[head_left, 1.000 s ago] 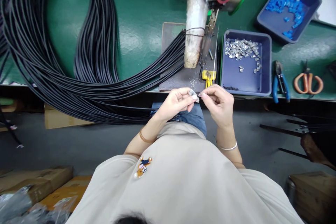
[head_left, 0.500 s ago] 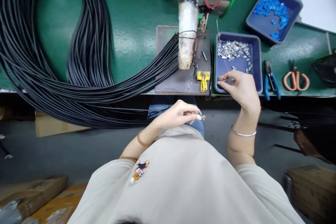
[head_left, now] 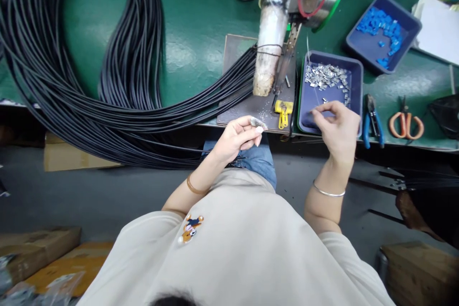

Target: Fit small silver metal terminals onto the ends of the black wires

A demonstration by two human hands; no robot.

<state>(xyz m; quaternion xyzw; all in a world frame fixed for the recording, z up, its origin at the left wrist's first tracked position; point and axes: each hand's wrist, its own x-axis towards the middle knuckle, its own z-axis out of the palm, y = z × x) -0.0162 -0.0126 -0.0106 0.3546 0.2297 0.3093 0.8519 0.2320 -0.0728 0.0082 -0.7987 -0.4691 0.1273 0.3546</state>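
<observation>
Against the view of one second ago, in which the two hands are meeting left of the grey-blue tray, they are now standing well apart. The right hand is hovering over the tray's near part, fingertips drawn together and blurring; whether they are gripping the thin strand that is running down across the tray, I am unable to tell. The left hand, sitting higher than half a second ago, is pinching what is seemingly a wire end, left of the tray and apart from it. The metal pieces are lying inside the tray, beyond the right fingertips. In my judgement, two-handed handling of the wire end is pausing, the left hand alone keeping hold
</observation>
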